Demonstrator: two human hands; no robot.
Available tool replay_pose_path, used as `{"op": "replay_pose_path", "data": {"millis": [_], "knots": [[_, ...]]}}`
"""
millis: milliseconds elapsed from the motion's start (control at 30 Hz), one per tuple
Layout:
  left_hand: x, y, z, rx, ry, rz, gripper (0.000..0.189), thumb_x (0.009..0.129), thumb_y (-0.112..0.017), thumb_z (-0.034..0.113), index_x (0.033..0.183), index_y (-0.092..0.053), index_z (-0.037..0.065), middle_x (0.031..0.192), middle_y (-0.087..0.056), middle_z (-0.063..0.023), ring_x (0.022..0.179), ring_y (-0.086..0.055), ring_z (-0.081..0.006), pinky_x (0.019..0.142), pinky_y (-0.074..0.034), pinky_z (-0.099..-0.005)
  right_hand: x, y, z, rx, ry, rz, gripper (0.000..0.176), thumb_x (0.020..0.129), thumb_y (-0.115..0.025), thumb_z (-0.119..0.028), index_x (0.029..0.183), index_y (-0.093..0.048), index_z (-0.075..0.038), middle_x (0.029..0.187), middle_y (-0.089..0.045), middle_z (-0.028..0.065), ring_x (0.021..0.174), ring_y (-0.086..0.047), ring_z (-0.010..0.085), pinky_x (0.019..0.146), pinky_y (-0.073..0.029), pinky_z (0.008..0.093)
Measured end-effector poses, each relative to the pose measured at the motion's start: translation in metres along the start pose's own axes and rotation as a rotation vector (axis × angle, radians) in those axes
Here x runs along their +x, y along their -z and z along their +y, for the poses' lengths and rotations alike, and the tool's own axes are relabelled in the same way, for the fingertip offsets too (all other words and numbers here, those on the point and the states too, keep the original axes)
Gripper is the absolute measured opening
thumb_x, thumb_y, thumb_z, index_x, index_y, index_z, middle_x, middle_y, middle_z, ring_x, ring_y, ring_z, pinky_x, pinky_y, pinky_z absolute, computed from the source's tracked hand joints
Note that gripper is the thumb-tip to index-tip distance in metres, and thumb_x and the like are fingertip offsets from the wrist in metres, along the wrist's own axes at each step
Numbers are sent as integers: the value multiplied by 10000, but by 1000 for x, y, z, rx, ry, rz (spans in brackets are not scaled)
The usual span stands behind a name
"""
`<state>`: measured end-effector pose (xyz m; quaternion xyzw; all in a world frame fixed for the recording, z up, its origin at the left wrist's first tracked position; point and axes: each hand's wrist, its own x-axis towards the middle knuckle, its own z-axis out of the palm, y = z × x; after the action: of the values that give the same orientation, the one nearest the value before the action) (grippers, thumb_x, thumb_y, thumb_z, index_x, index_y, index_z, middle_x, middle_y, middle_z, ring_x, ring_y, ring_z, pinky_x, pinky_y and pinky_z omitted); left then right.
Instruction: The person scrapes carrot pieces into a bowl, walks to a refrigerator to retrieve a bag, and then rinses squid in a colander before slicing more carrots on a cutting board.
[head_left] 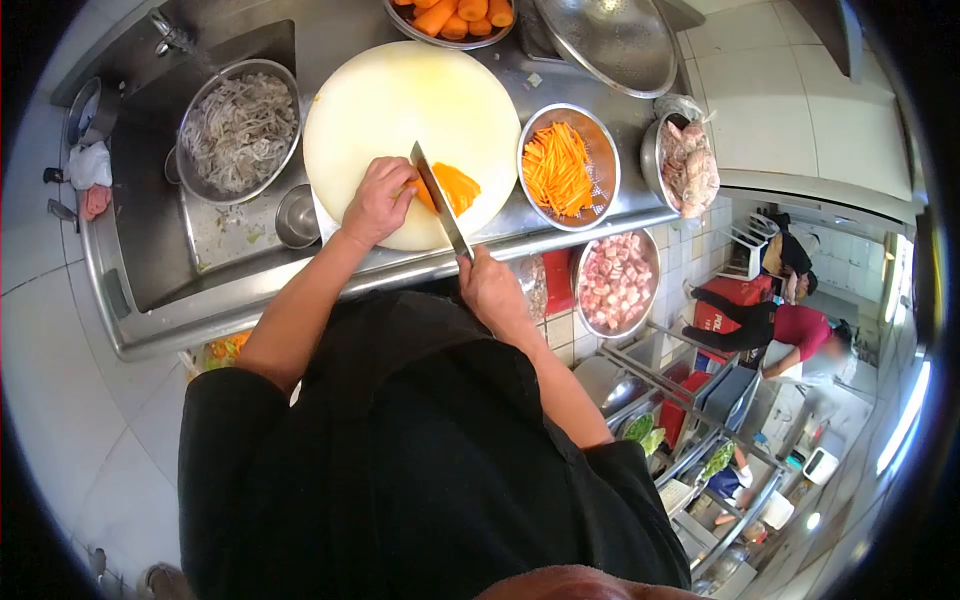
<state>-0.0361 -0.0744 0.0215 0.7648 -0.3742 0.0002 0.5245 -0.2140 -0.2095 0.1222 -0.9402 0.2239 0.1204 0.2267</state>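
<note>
And here we're up at the wearer's head, one camera only, peering forward and steeply down through a wide, round-edged lens! The black-clothed torso looms nearest, filling the bottom centre; just beyond it sits the round, cream-coloured cutting board (390, 110), close and seen from above. Off to the right, the view runs sideways-tilted into the tiled room, where a person in a red top (800, 335) appears much farther away.

Around the cutting board (400, 100) on the bench (340, 20): sink (148, 215) at nine o'clock; colander (603, 180) at three, meat bowl (649, 165) beyond.
</note>
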Motion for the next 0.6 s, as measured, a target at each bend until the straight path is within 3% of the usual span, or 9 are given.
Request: {"op": "replay_pose_path", "data": {"millis": [300,600], "knots": [[-1,-2,-2,28,-17,-21,207,800,-664,-2,1003,-627,-18,1079,-605,-179,1065,-549,-375,947,-461,-424,-23,46,-28,-54,-69,-51,280,993,-552,-248,914,-554,21,721,-645,307,714,-657,489,665,-530,568],[1,-2,-1,36,-17,-19,223,782,-666,-15,1001,-623,-17,1081,-610,-198,1047,-566,-383,941,-466,-432,-5,6,-7,-21,-73,-55,274,989,-550,-240,917,-546,25,724,-650,308,725,-666,483,660,-543,565]]}}
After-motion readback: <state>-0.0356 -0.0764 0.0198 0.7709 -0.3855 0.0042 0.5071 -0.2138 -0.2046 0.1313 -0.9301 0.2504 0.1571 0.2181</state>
